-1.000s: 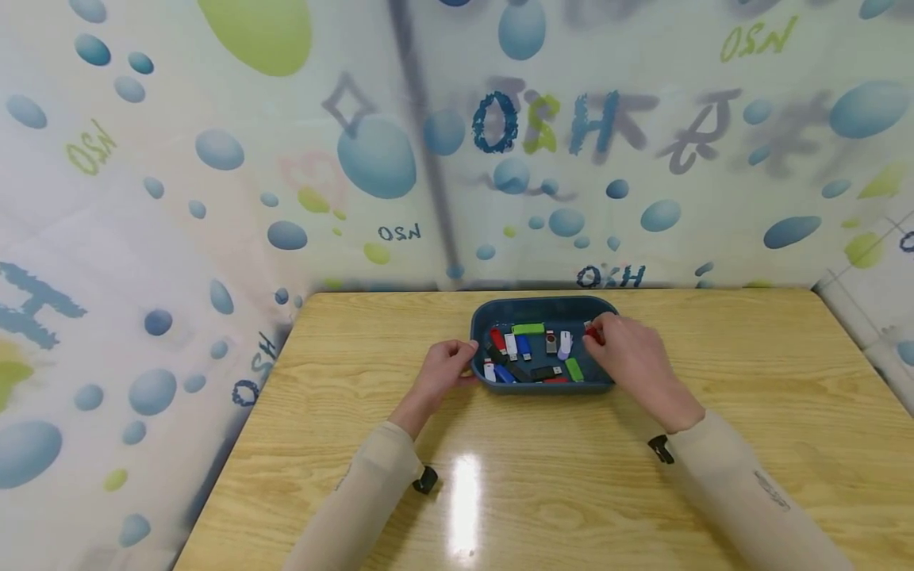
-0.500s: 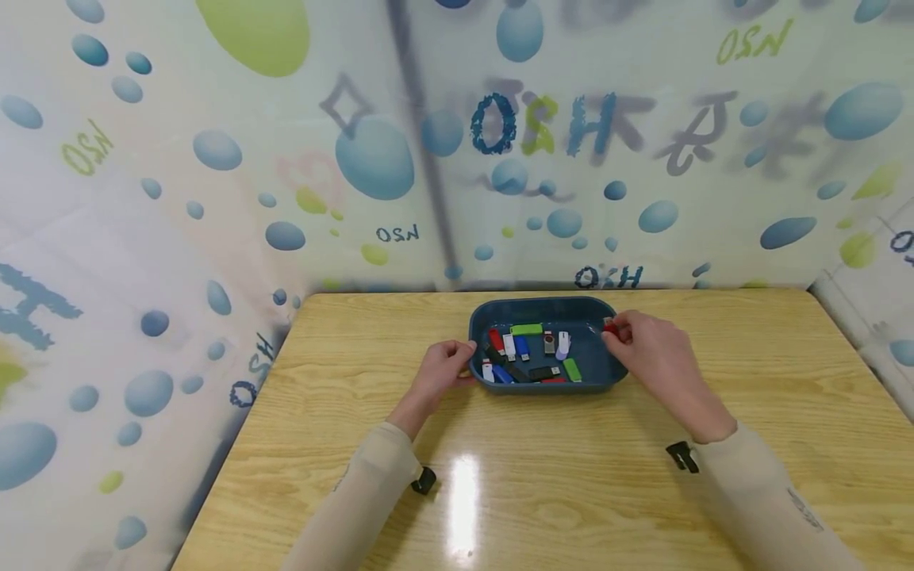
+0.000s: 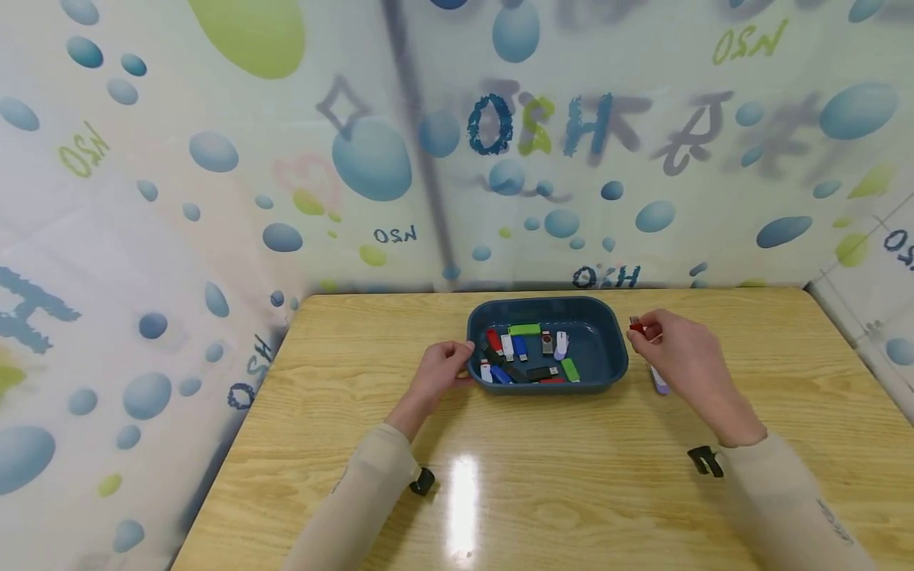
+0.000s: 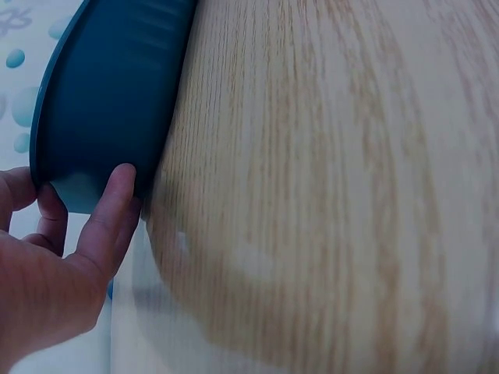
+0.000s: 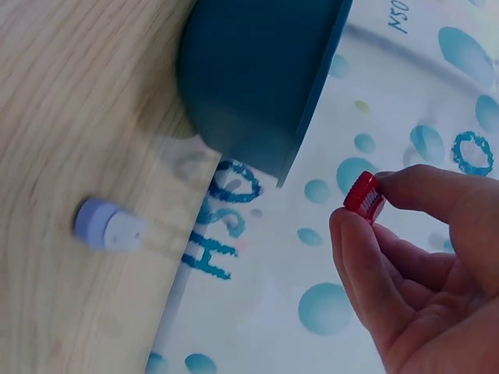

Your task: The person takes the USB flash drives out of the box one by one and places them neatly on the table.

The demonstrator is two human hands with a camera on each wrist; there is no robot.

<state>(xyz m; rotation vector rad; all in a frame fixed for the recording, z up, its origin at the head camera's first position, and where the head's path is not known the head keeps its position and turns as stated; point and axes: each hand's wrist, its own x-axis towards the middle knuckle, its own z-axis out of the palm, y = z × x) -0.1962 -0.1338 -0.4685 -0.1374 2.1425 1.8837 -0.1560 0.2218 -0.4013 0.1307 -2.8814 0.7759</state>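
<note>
A dark blue tray with rounded corners stands at the back of the table, holding several USB flash drives in red, white, blue, black and green. My left hand grips its left end, thumb at the rim and fingers against the outer wall. Just past the right end, my right hand pinches a red USB flash drive between thumb and fingertips, raised above the table with its metal plug pointing away. Below that hand, a purple and white flash drive lies on the wood, partly hidden by the hand in the head view.
The light wooden table reaches back to a wall printed with blue and green drops and letters. Inside the tray, a green flash drive lies at the back and another green one near the front.
My right hand has carried the red flash drive rightward, from over the tray out past its right rim. The purple and white flash drive has come into sight. My left hand keeps its hold.
</note>
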